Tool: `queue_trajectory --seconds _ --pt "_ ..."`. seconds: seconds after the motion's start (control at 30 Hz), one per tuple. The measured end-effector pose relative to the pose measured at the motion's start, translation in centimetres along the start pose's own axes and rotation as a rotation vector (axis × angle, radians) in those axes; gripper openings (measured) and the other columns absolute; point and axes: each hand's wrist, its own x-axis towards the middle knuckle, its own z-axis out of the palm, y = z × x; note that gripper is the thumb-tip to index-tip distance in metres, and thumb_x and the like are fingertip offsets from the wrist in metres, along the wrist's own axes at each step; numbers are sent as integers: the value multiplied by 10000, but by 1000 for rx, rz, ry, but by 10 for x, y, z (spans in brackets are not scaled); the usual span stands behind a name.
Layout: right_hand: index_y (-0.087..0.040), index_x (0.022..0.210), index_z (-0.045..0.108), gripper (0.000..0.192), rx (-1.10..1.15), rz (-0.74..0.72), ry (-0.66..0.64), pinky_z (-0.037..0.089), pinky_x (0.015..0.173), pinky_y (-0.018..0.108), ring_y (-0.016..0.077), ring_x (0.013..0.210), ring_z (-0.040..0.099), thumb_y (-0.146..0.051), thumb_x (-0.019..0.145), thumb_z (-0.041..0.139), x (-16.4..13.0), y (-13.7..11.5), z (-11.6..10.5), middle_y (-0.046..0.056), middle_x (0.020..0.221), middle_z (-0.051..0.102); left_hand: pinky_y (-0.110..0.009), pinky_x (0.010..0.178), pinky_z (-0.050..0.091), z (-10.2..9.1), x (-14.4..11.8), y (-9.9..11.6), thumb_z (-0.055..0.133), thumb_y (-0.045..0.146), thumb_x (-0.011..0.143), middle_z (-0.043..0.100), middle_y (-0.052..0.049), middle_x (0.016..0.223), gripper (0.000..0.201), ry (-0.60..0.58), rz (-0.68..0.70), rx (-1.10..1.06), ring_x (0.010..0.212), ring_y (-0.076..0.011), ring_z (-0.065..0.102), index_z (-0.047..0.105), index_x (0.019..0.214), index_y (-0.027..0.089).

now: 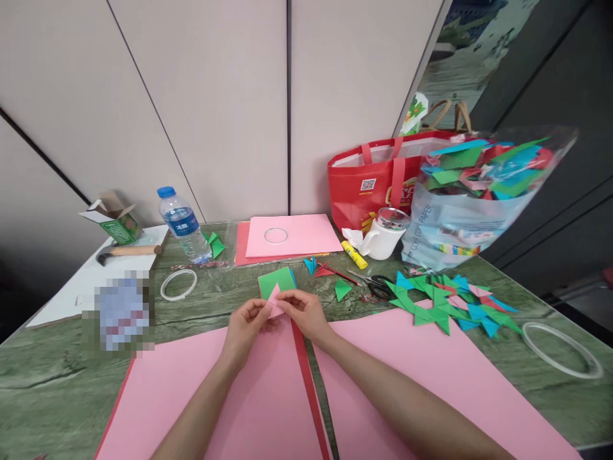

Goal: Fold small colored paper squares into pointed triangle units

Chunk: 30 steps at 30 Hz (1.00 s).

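A small folded piece of pink paper (274, 299) is pinched between my two hands, its pointed tip facing away from me. My left hand (248, 326) grips its left side with thumb and fingers. On the right side, my right hand (305, 312) pinches it the same way. Just beyond lies a stack of green square paper (276, 281), partly covered by the pink piece. Large sheets of pink paper (191, 396) spread under my forearms, with red sheets showing along their edges.
Folded paper pieces (431, 313), scissors (378, 285), a glue stick (354, 255) and a white mug (383, 237) are on the right. Behind stand a red bag (349, 191) and a filled plastic bag (445, 223). A water bottle (184, 227), tape roll (178, 285) and hammer (129, 252) are left.
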Motion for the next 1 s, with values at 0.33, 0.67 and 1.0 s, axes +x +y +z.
queue_trajectory --seconds 0.33,0.67,1.0 --pt "-207 855 690 228 -100 -51 -15 416 548 233 129 608 518 -277 638 675 -2 4 0 17 698 604 -240 660 434 -5 3 -9 631 313 672 635 -22 694 172 40 84 -58 666 -135 559 635 698 143" --pt "-200 848 674 234 -102 -47 -38 418 523 223 117 598 515 -292 632 680 -3 1 2 15 732 584 -244 668 416 -6 2 -5 636 307 663 592 -41 773 156 114 294 196 764 -169 535 686 705 166" --pt "-215 770 699 122 -96 -85 -25 475 684 284 176 738 606 -276 680 646 -3 -6 2 35 767 666 -272 684 474 -6 5 -9 656 318 630 629 -43 839 249 189 297 218 783 -179 584 627 830 173"
